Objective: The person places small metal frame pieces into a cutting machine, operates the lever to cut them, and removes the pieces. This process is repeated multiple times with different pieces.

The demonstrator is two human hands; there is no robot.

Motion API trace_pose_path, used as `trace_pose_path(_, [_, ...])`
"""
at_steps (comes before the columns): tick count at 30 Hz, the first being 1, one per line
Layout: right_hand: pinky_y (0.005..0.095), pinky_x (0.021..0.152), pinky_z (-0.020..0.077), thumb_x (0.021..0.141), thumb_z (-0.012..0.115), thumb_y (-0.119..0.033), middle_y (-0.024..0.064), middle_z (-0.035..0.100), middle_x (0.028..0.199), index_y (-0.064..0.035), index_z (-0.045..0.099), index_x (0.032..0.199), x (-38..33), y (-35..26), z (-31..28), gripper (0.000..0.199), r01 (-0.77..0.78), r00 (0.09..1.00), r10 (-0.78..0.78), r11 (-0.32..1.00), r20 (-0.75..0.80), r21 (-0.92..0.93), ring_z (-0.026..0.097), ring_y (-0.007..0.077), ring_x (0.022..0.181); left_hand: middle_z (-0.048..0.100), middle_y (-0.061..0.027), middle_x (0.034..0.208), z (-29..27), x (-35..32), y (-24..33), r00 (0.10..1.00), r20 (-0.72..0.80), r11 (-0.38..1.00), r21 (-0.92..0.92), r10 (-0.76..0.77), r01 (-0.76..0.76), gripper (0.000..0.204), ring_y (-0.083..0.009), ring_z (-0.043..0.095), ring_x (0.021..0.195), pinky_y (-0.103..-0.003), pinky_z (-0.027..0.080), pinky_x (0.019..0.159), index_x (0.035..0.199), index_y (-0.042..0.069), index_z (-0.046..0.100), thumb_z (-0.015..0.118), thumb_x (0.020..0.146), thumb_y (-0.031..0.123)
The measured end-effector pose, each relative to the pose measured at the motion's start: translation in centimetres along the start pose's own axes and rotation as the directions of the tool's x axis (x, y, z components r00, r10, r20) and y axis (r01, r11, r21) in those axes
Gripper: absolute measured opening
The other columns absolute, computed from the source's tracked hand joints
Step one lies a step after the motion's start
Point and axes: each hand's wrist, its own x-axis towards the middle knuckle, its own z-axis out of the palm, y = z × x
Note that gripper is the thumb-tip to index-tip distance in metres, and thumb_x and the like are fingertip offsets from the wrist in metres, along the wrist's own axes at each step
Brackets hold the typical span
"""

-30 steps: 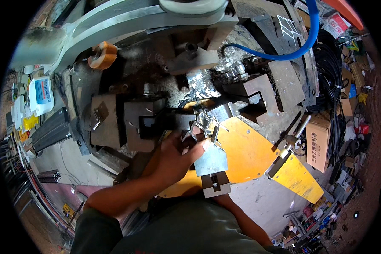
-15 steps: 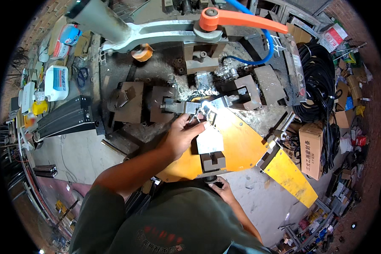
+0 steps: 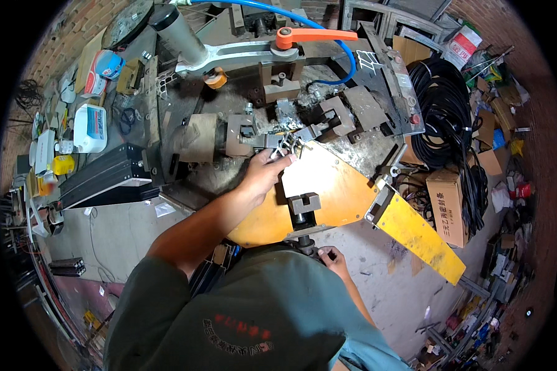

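Note:
My left hand [image 3: 261, 176] pinches a small silvery metal profile piece [image 3: 284, 148] between thumb and fingers. The piece sits between the two angled metal jaws at the middle of the machine; my fingers partly hide it. Just in front lies a yellow plate [image 3: 346, 201], glaring white under the light, with a slotted dark steel block [image 3: 304, 203] on it. Below the block, a dark round knob [image 3: 306, 245] projects from the machine's front. Beside that knob is my right hand [image 3: 333, 260], its fingers curled; what they grip is mostly hidden.
An orange lever [image 3: 319, 35] on a pale arm spans the machine's back, with a blue hose [image 3: 351, 62] near it. A yellow wing [image 3: 421, 238] juts out at right. Beyond are coiled black hose [image 3: 439, 111] and a cardboard box [image 3: 445, 207]. Black profiles [image 3: 108, 176] lie left.
The view has shifted, so the machine appears higher. The slotted block has slid away from me across the yellow plate, baring a dark shaft behind it. My left hand stays at the metal piece.

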Motion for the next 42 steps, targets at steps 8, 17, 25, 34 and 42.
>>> trace_pose_path(8, [0.0274, 0.075, 0.0498, 0.095, 0.072, -0.022, 0.0023, 0.068, 0.087, -0.0007, 0.068, 0.1, 0.8, 1.5, -2.2, 0.022, 0.009, 0.999, -0.011, 0.999, -0.042, -0.043, 0.06, 0.0107, 0.078, 0.069, -0.001, 0.115, -0.6, -0.3, -0.2, 0.999, 0.021, 0.998, -0.064, 0.024, -0.022, 0.034, -0.0127, 0.064, 0.109, -0.033, 0.047, 0.094, 0.123, 0.013, 0.063, 0.071, 0.096, 0.033])
trace_pose_path(17, [0.0296, 0.07, 0.051, 0.095, 0.071, -0.021, 0.0055, 0.068, 0.081, -0.0012, 0.067, 0.099, 0.9, 3.8, -3.7, 0.021, 0.028, 0.996, -0.039, 0.993, -0.085, -0.117, 0.061, 0.013, 0.073, 0.07, 0.0017, 0.104, -0.3, -0.2, -0.3, 0.993, 0.036, 0.993, -0.041, 0.113, -0.111, 0.028, -0.0084, 0.063, 0.092, -0.026, 0.047, 0.078, 0.115, 0.011, 0.067, 0.071, 0.096, 0.032])
trace_pose_path(25, [0.0297, 0.07, 0.051, 0.095, 0.07, -0.021, 0.006, 0.068, 0.079, -0.0019, 0.068, 0.097, 0.6, 8.2, -3.7, 0.019, -0.044, 0.996, 0.036, 0.993, -0.078, -0.106, 0.061, 0.0131, 0.072, 0.068, 0.0033, 0.097, -0.1, 0.3, -1.6, 0.969, -0.049, 0.969, -0.02, 0.244, -0.245, 0.025, -0.0054, 0.06, 0.084, -0.023, 0.045, 0.07, 0.114, 0.009, 0.065, 0.072, 0.096, 0.025])
trace_pose_path(34, [0.0305, 0.07, 0.0509, 0.097, 0.068, -0.022, 0.0069, 0.07, 0.081, -0.0013, 0.067, 0.099, -0.2, 7.5, -4.4, 0.021, -0.078, 0.994, 0.068, 0.992, -0.089, -0.103, 0.062, 0.014, 0.073, 0.064, 0.0061, 0.093, 0.5, 0.0, -1.2, 0.985, -0.08, 0.98, -0.115, 0.154, -0.163, 0.022, -0.0029, 0.055, 0.078, -0.02, 0.041, 0.066, 0.111, 0.01, 0.067, 0.071, 0.095, 0.025])
trace_pose_path(42, [0.0307, 0.071, 0.0511, 0.096, 0.068, -0.021, 0.0062, 0.069, 0.08, -0.0011, 0.067, 0.098, 0.0, 9.2, -4.4, 0.02, -0.113, 0.992, 0.107, 0.989, -0.067, -0.092, 0.062, 0.0138, 0.073, 0.063, 0.005, 0.093, -0.5, 0.5, -1.8, 0.969, -0.048, 0.97, -0.03, 0.241, -0.243, 0.023, -0.0039, 0.055, 0.082, -0.021, 0.044, 0.072, 0.111, 0.008, 0.066, 0.072, 0.095, 0.023])
